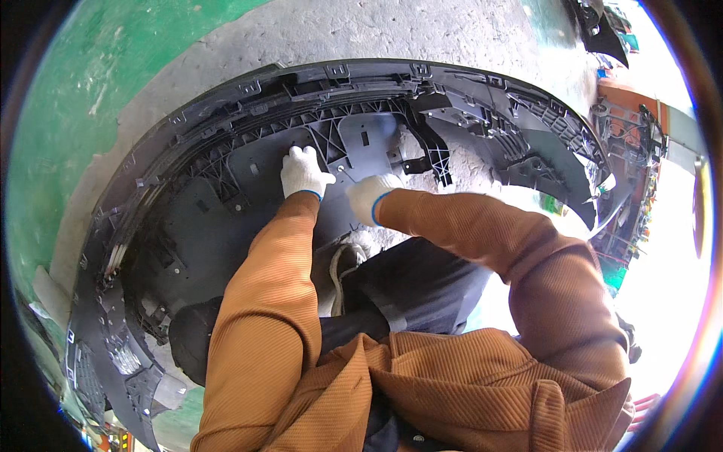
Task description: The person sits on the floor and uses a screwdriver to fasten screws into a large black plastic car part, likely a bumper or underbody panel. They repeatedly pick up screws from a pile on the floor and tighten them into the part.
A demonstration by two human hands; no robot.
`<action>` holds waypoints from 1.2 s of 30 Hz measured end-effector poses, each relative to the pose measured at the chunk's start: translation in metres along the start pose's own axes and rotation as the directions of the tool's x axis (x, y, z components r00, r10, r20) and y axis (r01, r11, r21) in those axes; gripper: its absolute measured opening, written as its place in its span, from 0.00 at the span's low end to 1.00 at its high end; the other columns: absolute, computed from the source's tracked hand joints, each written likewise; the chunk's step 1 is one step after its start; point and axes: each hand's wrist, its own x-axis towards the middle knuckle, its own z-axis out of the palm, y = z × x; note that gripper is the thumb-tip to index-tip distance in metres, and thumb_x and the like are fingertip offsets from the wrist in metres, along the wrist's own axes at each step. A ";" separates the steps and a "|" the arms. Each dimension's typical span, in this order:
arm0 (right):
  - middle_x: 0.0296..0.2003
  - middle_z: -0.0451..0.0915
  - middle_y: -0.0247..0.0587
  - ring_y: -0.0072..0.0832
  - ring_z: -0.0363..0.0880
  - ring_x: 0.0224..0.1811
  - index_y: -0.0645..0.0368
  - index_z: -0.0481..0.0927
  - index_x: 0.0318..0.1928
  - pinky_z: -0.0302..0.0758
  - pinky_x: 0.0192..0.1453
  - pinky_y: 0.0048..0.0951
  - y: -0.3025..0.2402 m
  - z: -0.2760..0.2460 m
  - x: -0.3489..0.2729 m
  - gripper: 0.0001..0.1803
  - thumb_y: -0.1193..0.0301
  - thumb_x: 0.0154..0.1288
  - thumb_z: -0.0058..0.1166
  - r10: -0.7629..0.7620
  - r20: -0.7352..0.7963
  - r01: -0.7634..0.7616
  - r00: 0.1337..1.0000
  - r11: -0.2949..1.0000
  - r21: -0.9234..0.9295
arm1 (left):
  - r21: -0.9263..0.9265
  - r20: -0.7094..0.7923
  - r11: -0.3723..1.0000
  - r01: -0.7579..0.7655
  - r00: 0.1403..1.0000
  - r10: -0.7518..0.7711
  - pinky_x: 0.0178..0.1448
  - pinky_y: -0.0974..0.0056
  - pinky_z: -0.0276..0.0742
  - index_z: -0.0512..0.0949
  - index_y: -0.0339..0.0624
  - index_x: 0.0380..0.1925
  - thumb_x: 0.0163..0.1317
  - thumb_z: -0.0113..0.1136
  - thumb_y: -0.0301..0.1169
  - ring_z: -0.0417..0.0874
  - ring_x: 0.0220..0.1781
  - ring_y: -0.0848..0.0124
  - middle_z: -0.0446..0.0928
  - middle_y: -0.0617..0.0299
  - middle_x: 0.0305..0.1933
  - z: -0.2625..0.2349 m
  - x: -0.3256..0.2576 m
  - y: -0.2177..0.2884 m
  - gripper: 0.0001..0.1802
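Note:
A large black plastic car bumper (pixel 226 120) lies inside-up on the ground, curving around me. My left hand (pixel 303 172), in a white knit glove, rests with its fingers closed against the flat grey inner panel (pixel 248 169) near the ribbed bracket (pixel 331 139). My right hand (pixel 369 197), also gloved, is pressed on the same panel just to the right, with something small and pale at its fingertips (pixel 343 172); what it is I cannot tell. Both orange sleeves reach in from below.
Grey concrete floor (pixel 361 30) with green painted areas (pixel 90 90) lies beyond the bumper. Other dark car parts (pixel 602 30) and a metal rack (pixel 633 128) stand at the right. My dark trousers and a shoe (pixel 343 260) are inside the bumper's curve.

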 end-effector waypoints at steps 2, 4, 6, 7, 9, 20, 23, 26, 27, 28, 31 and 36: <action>0.40 0.89 0.48 0.47 0.89 0.41 0.58 0.87 0.53 0.86 0.45 0.44 0.030 0.027 0.040 0.16 0.70 0.67 0.60 -0.181 -0.188 0.195 0.965 0.979 0.060 | 0.002 0.008 1.000 0.008 1.000 -0.008 0.60 0.49 0.85 0.80 0.41 0.48 0.39 0.88 0.47 0.83 0.57 0.48 0.79 0.47 0.53 0.002 -0.002 0.007 0.38; 0.32 0.86 0.43 0.37 0.85 0.28 0.58 0.86 0.46 0.81 0.31 0.37 0.052 0.028 0.047 0.09 0.70 0.69 0.62 -0.233 -0.350 0.361 0.907 0.860 0.361 | 0.029 0.001 0.999 0.039 0.999 -0.039 0.60 0.51 0.86 0.81 0.42 0.49 0.40 0.88 0.46 0.84 0.57 0.51 0.80 0.50 0.53 -0.002 -0.005 0.003 0.37; 0.29 0.82 0.37 0.28 0.78 0.22 0.57 0.85 0.42 0.73 0.24 0.30 0.049 0.007 0.039 0.06 0.69 0.71 0.62 0.004 -0.110 0.098 0.994 0.421 0.902 | 0.034 -0.022 0.999 0.041 0.999 -0.040 0.59 0.51 0.86 0.81 0.43 0.48 0.39 0.88 0.46 0.84 0.55 0.51 0.80 0.51 0.52 -0.002 -0.003 0.000 0.37; 0.28 0.80 0.34 0.23 0.74 0.20 0.56 0.84 0.40 0.69 0.21 0.27 0.048 0.001 0.029 0.05 0.69 0.71 0.62 0.062 0.079 -0.084 0.995 0.087 0.993 | 0.019 -0.022 0.999 0.027 0.999 -0.026 0.58 0.51 0.86 0.81 0.43 0.47 0.39 0.88 0.46 0.85 0.55 0.51 0.80 0.51 0.51 -0.002 -0.004 0.002 0.37; 0.28 0.81 0.35 0.24 0.77 0.22 0.55 0.86 0.41 0.70 0.21 0.29 0.041 0.000 0.021 0.06 0.68 0.71 0.61 0.061 0.094 -0.111 0.994 0.410 0.906 | 0.004 -0.024 1.000 0.029 0.999 -0.029 0.58 0.50 0.86 0.81 0.43 0.47 0.38 0.88 0.46 0.84 0.55 0.50 0.80 0.50 0.52 0.002 -0.004 -0.002 0.37; 0.40 0.88 0.49 0.45 0.88 0.45 0.57 0.88 0.50 0.83 0.43 0.48 0.032 0.031 0.040 0.14 0.68 0.66 0.61 -0.003 -0.147 0.136 0.989 0.393 0.909 | 0.041 -0.021 0.998 0.049 0.999 -0.048 0.57 0.52 0.87 0.82 0.43 0.46 0.38 0.88 0.46 0.85 0.56 0.52 0.80 0.51 0.52 0.000 -0.003 0.000 0.36; 0.41 0.89 0.51 0.48 0.89 0.46 0.58 0.88 0.49 0.84 0.45 0.48 0.029 0.018 0.023 0.13 0.69 0.65 0.62 0.049 0.073 -0.070 0.996 -0.073 0.995 | 0.029 -0.004 0.999 0.027 1.000 -0.027 0.57 0.52 0.87 0.82 0.44 0.47 0.38 0.88 0.47 0.85 0.55 0.52 0.80 0.51 0.52 0.000 -0.006 0.003 0.36; 0.42 0.90 0.53 0.51 0.91 0.47 0.58 0.87 0.48 0.85 0.47 0.49 0.027 0.002 0.016 0.13 0.70 0.64 0.62 -0.092 -0.182 0.141 0.979 0.950 0.278 | 0.039 -0.027 0.999 0.019 0.999 -0.018 0.57 0.51 0.87 0.82 0.44 0.47 0.38 0.88 0.47 0.85 0.55 0.51 0.80 0.50 0.52 0.002 -0.003 0.004 0.37; 0.42 0.90 0.54 0.52 0.91 0.48 0.58 0.87 0.47 0.86 0.48 0.49 0.018 -0.003 0.003 0.12 0.71 0.63 0.63 -0.056 -0.187 0.068 0.981 0.996 0.060 | 0.047 -0.020 0.998 0.029 0.999 -0.028 0.57 0.51 0.87 0.82 0.44 0.46 0.38 0.88 0.47 0.85 0.55 0.51 0.80 0.50 0.52 0.001 -0.002 0.004 0.37; 0.44 0.90 0.54 0.53 0.90 0.48 0.59 0.87 0.47 0.85 0.50 0.50 0.014 0.003 0.002 0.13 0.71 0.64 0.61 -0.059 -0.201 0.057 0.978 0.998 -0.016 | 0.015 0.024 0.999 0.031 0.999 -0.031 0.60 0.49 0.85 0.81 0.41 0.49 0.40 0.87 0.47 0.83 0.57 0.47 0.79 0.45 0.54 -0.001 -0.003 0.003 0.38; 0.45 0.89 0.54 0.54 0.89 0.48 0.60 0.87 0.46 0.84 0.53 0.49 0.009 0.023 0.006 0.12 0.70 0.65 0.58 -0.028 -0.267 -0.015 0.963 0.987 -0.157 | -0.021 0.020 1.000 0.016 1.000 -0.016 0.60 0.49 0.85 0.81 0.41 0.49 0.40 0.87 0.47 0.83 0.58 0.48 0.79 0.46 0.54 -0.003 -0.004 0.003 0.38; 0.33 0.86 0.48 0.38 0.85 0.34 0.59 0.85 0.36 0.81 0.41 0.43 0.026 0.069 0.049 0.07 0.69 0.65 0.58 0.153 -0.420 0.177 0.895 0.741 0.648 | -0.020 -0.006 1.000 0.022 1.000 -0.023 0.58 0.48 0.85 0.81 0.42 0.47 0.38 0.88 0.47 0.84 0.56 0.48 0.79 0.48 0.51 0.001 -0.006 -0.002 0.37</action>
